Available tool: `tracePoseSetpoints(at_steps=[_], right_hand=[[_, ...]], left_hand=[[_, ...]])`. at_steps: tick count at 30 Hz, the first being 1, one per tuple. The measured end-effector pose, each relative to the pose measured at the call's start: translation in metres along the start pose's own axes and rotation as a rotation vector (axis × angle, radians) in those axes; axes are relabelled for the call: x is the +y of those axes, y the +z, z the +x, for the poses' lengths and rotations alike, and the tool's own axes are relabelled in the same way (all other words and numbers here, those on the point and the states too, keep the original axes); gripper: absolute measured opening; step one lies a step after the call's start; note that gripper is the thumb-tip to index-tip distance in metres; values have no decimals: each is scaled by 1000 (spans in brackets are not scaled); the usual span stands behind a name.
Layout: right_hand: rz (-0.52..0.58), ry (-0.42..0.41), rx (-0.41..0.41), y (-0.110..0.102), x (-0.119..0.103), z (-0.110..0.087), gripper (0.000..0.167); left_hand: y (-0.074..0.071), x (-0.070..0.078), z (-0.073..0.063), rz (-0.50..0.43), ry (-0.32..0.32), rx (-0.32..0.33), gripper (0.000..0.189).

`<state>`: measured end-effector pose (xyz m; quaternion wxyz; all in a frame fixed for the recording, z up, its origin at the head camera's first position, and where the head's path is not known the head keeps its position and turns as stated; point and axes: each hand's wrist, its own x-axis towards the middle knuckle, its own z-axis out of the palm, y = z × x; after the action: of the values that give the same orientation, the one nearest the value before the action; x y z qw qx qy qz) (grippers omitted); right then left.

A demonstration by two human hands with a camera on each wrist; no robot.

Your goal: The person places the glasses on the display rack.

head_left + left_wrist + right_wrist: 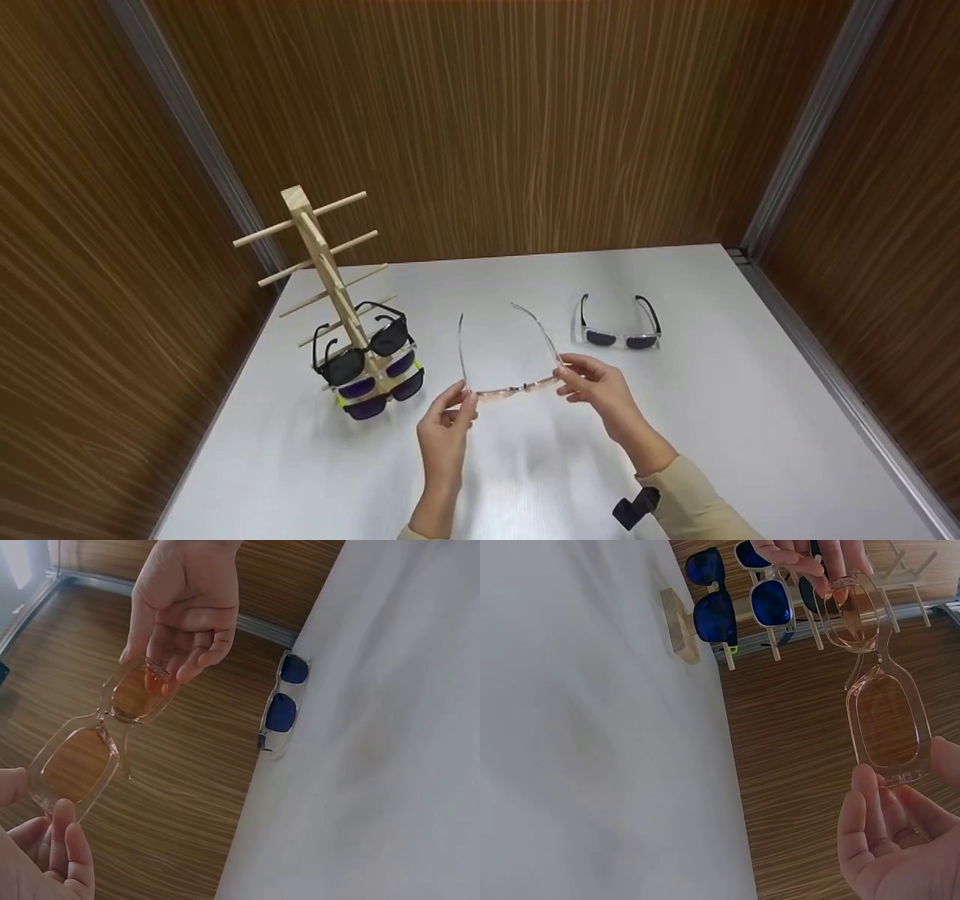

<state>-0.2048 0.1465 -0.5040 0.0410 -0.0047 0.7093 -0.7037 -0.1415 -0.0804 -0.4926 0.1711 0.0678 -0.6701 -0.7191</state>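
Note:
Both hands hold a pair of sunglasses (501, 393) with a clear peach frame and orange-tinted lenses, raised over the white table. The left hand (446, 435) pinches one end of the frame between thumb and fingers. At the opposite end, the right hand (604, 394) grips the other hinge corner. Both temples are unfolded and point away from the person. In the left wrist view the sunglasses (79, 761) show their lenses face on, a hand at each side. The right wrist view shows the same sunglasses (887, 720) from the other side.
A wooden display stand (330, 270) with crossbars is at the left; black sunglasses (367, 352) and other pairs hang on its lower bars. Dark-lensed sunglasses with a clear front (621, 340) lie unfolded at the table's back right. Wood-grain panels (510, 135) enclose the table (750, 390).

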Motion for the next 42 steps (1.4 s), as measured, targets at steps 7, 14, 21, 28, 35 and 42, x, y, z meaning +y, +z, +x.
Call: tracePoseSetpoints(at_steps=[7,14,21,28,35,42], right_hand=[[-13,-41,-47,6,-12,2,46],[-34,-96,-98,14,-25,7,46],[-29,-119,-139,25,-34,11,45],[-45,-143,-170,37,-43,18,46],[-48,-156,-200,48,-53,24,45],[-20,-163,-229,58,-61,29,45]], left_hand=[[-7,-12,7,-14,49,12,34],[-16,-1,8,-24,107,28,34],[-27,11,11,-32,123,32,34],[-38,21,14,-36,134,55,36],[-48,31,20,-40,149,57,37],[-57,37,26,-62,172,55,36]])
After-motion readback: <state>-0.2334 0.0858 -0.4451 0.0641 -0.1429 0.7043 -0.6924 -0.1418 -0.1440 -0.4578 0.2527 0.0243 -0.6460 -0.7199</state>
